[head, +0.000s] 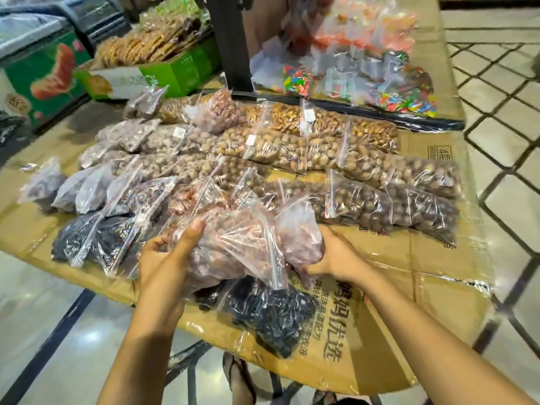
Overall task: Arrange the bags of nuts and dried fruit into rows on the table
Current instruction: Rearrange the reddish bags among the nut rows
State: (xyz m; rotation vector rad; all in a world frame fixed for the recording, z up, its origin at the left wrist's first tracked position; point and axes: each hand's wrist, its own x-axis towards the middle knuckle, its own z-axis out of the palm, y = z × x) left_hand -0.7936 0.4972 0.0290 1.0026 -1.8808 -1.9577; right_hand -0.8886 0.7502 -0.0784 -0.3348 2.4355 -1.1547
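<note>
Clear zip bags of nuts and dried fruit lie in slanted rows across the cardboard-covered table (438, 267). My left hand (166, 258) grips a large bag of reddish-brown dried fruit (233, 247) from its left side. My right hand (330, 255) holds a second, smaller reddish bag (301, 229) beside it. Below them a bag of black dried fruit (271, 311) lies near the table's front edge. More dark bags (96, 238) sit at the front left, round brown nuts (394, 206) at the right.
Bags of coloured candy (380, 83) lie beyond a black bar (350, 109) at the back. A green box (163, 74) with stacked brittle stands at the back left, next to a chest freezer (38, 71). Tiled floor surrounds the table; my sandalled feet (239, 381) show below.
</note>
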